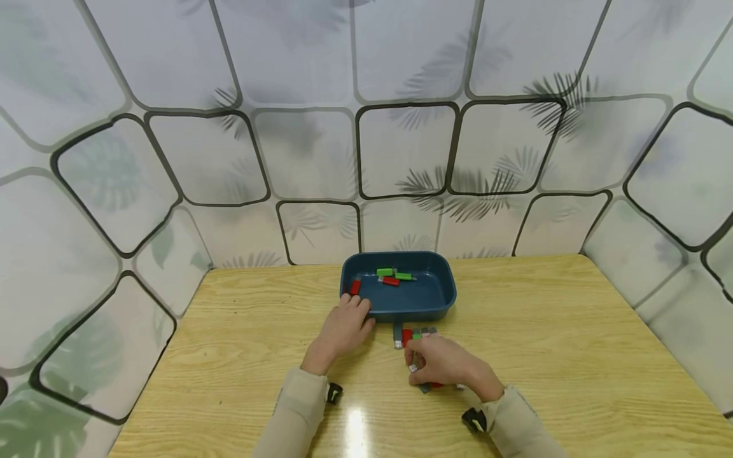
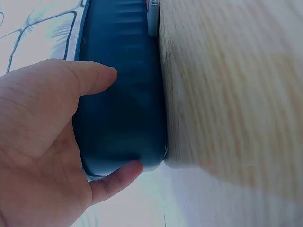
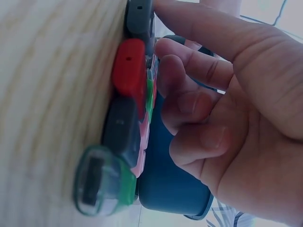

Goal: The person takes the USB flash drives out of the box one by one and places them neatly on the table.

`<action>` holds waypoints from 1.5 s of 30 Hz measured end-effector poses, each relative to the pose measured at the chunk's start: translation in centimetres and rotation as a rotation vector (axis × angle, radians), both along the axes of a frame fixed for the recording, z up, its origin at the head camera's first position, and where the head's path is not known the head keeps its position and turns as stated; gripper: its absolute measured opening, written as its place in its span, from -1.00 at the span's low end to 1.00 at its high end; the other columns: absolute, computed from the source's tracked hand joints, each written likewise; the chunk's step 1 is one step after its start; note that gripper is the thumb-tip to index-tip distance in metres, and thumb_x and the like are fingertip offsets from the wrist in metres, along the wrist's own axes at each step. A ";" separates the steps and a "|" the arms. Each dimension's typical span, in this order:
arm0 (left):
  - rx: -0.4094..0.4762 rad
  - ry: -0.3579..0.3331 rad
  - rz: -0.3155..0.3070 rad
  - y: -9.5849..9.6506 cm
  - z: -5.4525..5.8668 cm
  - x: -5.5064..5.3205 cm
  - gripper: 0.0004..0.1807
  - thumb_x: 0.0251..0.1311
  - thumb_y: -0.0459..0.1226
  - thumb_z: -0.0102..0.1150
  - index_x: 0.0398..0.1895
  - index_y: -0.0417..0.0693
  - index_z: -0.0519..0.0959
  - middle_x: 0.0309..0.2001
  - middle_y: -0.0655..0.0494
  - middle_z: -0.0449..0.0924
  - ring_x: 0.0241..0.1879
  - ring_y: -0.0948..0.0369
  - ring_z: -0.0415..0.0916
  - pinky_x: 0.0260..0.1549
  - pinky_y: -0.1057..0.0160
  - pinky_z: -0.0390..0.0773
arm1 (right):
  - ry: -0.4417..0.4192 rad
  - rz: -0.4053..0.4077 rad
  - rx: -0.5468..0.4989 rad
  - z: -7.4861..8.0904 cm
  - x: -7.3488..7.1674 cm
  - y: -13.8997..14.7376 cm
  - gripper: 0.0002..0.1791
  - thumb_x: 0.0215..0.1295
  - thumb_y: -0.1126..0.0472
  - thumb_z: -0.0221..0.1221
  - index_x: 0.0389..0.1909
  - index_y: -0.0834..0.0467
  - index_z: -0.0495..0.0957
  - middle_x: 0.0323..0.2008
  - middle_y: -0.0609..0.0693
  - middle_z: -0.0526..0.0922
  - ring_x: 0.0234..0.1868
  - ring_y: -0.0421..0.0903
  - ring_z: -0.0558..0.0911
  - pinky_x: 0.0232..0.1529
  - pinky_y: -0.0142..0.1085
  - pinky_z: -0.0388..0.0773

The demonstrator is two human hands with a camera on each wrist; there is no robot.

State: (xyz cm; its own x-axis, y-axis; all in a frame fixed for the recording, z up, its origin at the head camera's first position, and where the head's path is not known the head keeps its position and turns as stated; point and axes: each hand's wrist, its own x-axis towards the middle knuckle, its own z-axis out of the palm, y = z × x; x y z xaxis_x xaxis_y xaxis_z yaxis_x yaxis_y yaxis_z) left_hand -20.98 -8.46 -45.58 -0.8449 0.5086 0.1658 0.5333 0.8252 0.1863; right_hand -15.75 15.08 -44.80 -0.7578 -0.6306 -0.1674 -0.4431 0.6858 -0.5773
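Observation:
My left hand (image 1: 342, 324) grips the front left part of a dark blue plastic bin (image 1: 438, 314), its fingers over the rim and its thumb (image 2: 97, 78) along the outer wall. Inside the bin lie a red USB stick (image 1: 356, 287), another red USB stick (image 1: 391, 281) and two green USB sticks (image 1: 404, 276). In front of the bin, my right hand (image 1: 446, 364) pinches a grey USB stick (image 3: 139, 23) between thumb and index finger; its metal plug shows between the fingertips in the head view. The other right fingers are curled in.
More USB sticks lie in rows under and beside the right hand: a grey one (image 1: 397, 333) by the bin's front wall, a red one (image 3: 129, 68), a dark one (image 3: 121, 130) and one with a clear green cap (image 3: 102, 182). Patterned cloth (image 1: 406, 152) stands behind the wooden table (image 1: 258, 350).

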 end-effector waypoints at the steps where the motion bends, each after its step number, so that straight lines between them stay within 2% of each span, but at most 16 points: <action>1: -0.001 -0.002 0.001 0.0 0.0 0.0 -0.81 0.40 -0.13 0.12 -0.19 -0.07 0.49 -0.24 0.01 0.49 -0.23 0.07 0.29 -0.38 0.14 0.47 | 0.001 0.000 0.000 0.0 0.0 0.0 -0.84 0.15 0.16 0.39 -0.33 -0.01 0.58 -0.57 -0.26 0.48 -0.55 -0.33 0.41 -0.43 -0.38 0.40; 7: -0.002 -0.001 -0.003 -0.1 0.1 0.0 -0.81 0.40 -0.13 0.13 -0.19 -0.07 0.49 -0.25 0.01 0.49 -0.23 0.07 0.28 -0.38 0.15 0.46 | 0.032 0.004 -0.023 0.0 -0.2 0.1 -0.94 0.29 0.13 0.30 -0.31 -0.01 0.60 -0.51 -0.28 0.52 -0.51 -0.35 0.44 -0.40 -0.39 0.43; 12: -0.004 0.001 -0.005 -0.1 0.1 0.0 -0.81 0.40 -0.13 0.12 -0.20 -0.07 0.49 -0.27 0.03 0.48 -0.25 0.08 0.26 -0.40 0.16 0.44 | 0.015 -0.023 -0.065 0.2 -0.3 0.1 -0.95 0.37 0.15 0.23 -0.31 -0.01 0.61 -0.47 -0.26 0.58 -0.53 -0.35 0.49 -0.42 -0.38 0.47; 21: -0.005 -0.001 -0.010 -0.2 0.2 0.1 -0.80 0.40 -0.13 0.12 -0.20 -0.08 0.48 -0.27 0.02 0.47 -0.25 0.08 0.27 -0.39 0.14 0.45 | -0.015 -0.072 -0.107 0.9 0.0 0.2 -0.87 0.44 0.15 0.14 -0.28 0.08 0.61 -0.62 -0.17 0.55 -0.67 -0.29 0.45 -0.59 -0.37 0.37; 28: -0.001 0.006 -0.006 -0.3 0.3 0.0 -0.81 0.40 -0.13 0.13 -0.19 -0.07 0.49 -0.26 0.02 0.48 -0.23 0.07 0.28 -0.39 0.14 0.45 | 0.062 -0.084 -0.120 1.2 -0.2 0.4 -0.91 0.42 0.17 0.18 -0.29 0.05 0.61 -0.61 -0.19 0.50 -0.67 -0.33 0.39 -0.59 -0.39 0.34; 33: -0.005 -0.002 -0.005 -0.2 0.3 0.0 -0.80 0.41 -0.13 0.12 -0.18 -0.07 0.49 -0.26 0.03 0.47 -0.23 0.08 0.27 -0.39 0.15 0.44 | 0.086 -0.079 -0.146 1.4 -0.4 0.9 -0.91 0.42 0.21 0.16 -0.26 0.11 0.62 -0.60 -0.18 0.50 -0.66 -0.33 0.38 -0.58 -0.39 0.36; 39: -0.004 -0.010 -0.004 -0.1 0.2 0.0 -0.80 0.41 -0.13 0.11 -0.18 -0.07 0.48 -0.28 0.04 0.46 -0.24 0.08 0.25 -0.40 0.17 0.42 | 0.071 -0.113 -0.225 2.2 -0.8 1.7 -0.85 0.48 0.23 0.08 -0.22 0.18 0.60 -0.51 -0.02 0.59 -0.61 -0.26 0.49 -0.51 -0.36 0.47; 41: -0.007 -0.011 -0.003 0.0 0.1 0.1 -0.80 0.41 -0.12 0.11 -0.18 -0.07 0.48 -0.27 0.04 0.45 -0.24 0.09 0.25 -0.40 0.17 0.42 | 0.094 -0.119 -0.248 2.5 -1.2 1.8 -0.85 0.48 0.23 0.09 -0.23 0.19 0.60 -0.49 0.01 0.61 -0.59 -0.27 0.51 -0.48 -0.36 0.50; 45: -0.002 -0.007 -0.002 0.0 0.1 0.1 -0.80 0.41 -0.13 0.12 -0.17 -0.07 0.49 -0.26 0.03 0.47 -0.24 0.09 0.26 -0.39 0.16 0.43 | 0.174 -0.121 -0.266 3.1 -2.1 1.9 -0.88 0.46 0.25 0.11 -0.28 0.14 0.60 -0.50 -0.10 0.59 -0.59 -0.32 0.45 -0.46 -0.38 0.46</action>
State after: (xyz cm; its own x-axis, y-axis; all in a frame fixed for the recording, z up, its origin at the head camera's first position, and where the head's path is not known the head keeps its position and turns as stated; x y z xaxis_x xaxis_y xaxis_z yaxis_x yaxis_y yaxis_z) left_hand -20.88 -8.45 -45.53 -0.8448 0.5109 0.1592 0.5340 0.8241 0.1887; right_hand -17.87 16.95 -41.65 -0.8326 -0.5385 0.1297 -0.4755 0.5748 -0.6660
